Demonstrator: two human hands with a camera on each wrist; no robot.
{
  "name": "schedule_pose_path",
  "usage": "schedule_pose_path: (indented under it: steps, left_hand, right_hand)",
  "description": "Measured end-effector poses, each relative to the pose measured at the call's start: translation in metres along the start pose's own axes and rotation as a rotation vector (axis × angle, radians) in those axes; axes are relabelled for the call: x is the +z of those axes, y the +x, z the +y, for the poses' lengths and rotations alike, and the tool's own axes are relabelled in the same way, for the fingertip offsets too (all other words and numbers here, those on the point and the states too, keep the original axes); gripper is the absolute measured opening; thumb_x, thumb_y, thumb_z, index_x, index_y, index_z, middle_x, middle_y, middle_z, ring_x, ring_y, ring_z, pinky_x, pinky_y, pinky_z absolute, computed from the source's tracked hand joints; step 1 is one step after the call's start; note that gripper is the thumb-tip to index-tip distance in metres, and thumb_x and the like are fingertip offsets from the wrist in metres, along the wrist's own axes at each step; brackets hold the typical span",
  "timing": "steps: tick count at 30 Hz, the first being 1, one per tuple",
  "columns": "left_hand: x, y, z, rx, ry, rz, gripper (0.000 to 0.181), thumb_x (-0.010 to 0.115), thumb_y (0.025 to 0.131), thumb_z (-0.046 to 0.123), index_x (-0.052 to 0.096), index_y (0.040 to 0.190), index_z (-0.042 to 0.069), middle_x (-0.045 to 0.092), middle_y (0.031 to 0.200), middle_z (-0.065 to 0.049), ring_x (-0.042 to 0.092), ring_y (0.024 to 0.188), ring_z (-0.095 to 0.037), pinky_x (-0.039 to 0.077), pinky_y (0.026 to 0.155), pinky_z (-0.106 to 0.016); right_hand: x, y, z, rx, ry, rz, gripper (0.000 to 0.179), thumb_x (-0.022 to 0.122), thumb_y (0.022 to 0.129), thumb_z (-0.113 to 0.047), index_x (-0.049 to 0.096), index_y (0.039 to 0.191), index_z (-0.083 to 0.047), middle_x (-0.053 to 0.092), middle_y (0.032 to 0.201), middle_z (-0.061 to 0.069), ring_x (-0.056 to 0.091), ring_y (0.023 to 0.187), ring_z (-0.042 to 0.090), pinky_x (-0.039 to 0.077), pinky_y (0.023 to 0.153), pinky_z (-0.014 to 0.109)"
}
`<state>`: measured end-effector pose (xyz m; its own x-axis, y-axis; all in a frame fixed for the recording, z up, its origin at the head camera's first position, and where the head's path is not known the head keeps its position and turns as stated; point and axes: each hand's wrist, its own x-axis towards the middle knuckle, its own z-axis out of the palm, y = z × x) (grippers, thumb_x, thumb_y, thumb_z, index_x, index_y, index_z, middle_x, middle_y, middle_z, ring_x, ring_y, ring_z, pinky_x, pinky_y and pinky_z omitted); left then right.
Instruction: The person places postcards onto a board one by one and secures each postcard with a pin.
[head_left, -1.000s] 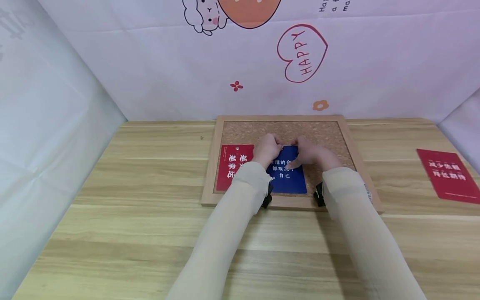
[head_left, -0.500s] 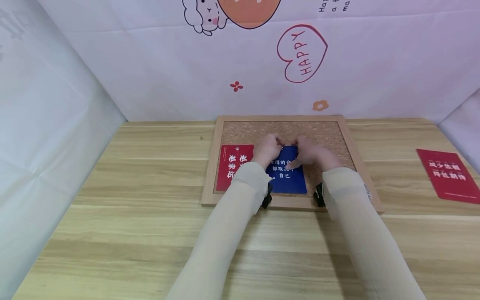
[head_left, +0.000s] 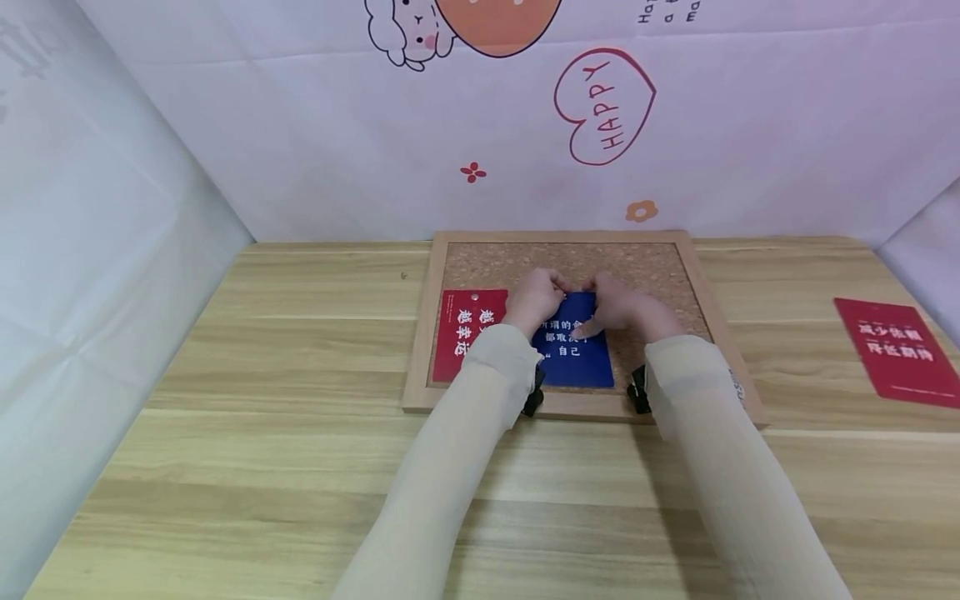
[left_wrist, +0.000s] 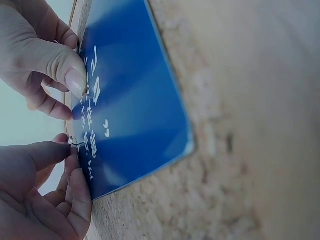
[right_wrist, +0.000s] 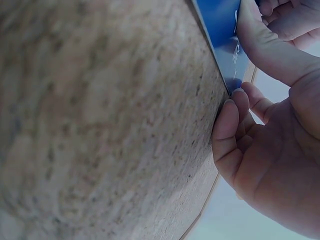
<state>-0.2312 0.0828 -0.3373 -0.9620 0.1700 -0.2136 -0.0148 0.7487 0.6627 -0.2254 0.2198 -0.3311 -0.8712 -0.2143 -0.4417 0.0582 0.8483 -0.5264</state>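
A blue card (head_left: 581, 367) with white lettering lies upright-reading on a wood-framed corkboard (head_left: 626, 260). My left hand (head_left: 534, 298) is at the card's far-left edge, pinching a small push pin (left_wrist: 75, 144) between thumb and fingers; its thin metal shaft shows against the card. On the other side, my right hand (head_left: 617, 307) holds the card, with its thumb (right_wrist: 272, 57) on the printed face and its curled fingertips at the far-right corner. Left of the blue card, partly under my left arm, a red card (head_left: 450, 350) has a round tack (head_left: 475, 297) near its far edge.
Another red card (head_left: 896, 350) lies on the wooden table (head_left: 300, 467), right of the board. A printed white cloth (head_left: 337, 150) hangs behind the table. Dark wrist cameras (head_left: 639, 390) sit under both sleeves, just over the board's near edge.
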Motion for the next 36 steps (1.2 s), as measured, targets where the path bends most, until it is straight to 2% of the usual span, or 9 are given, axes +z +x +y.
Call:
schedule_pose_path:
  steps: [18, 36]
  left_hand:
    - [0.0018, 0.0002, 0.0003, -0.026, -0.034, 0.032, 0.022, 0.054, 0.097, 0.021, 0.069, 0.113, 0.018, 0.068, 0.116, -0.002, 0.064, 0.103, -0.02, 0.051, 0.087, -0.037]
    - [0.0015, 0.0004, 0.0015, -0.041, -0.007, 0.053, 0.022, 0.056, 0.096, 0.023, 0.07, 0.113, 0.021, 0.068, 0.115, 0.0, 0.064, 0.1, -0.018, 0.05, 0.084, -0.036]
  right_hand:
    - [-0.0006, -0.002, -0.0021, -0.002, 0.006, -0.003, 0.077, 0.071, 0.086, -0.016, 0.022, 0.14, 0.01, 0.033, 0.14, 0.033, 0.04, 0.126, 0.044, 0.032, 0.111, 0.054]
    - [0.0001, -0.0009, -0.0003, -0.005, 0.015, -0.002, 0.073, 0.07, 0.086, -0.014, 0.024, 0.138, 0.01, 0.035, 0.138, 0.032, 0.042, 0.124, 0.042, 0.033, 0.111, 0.053]
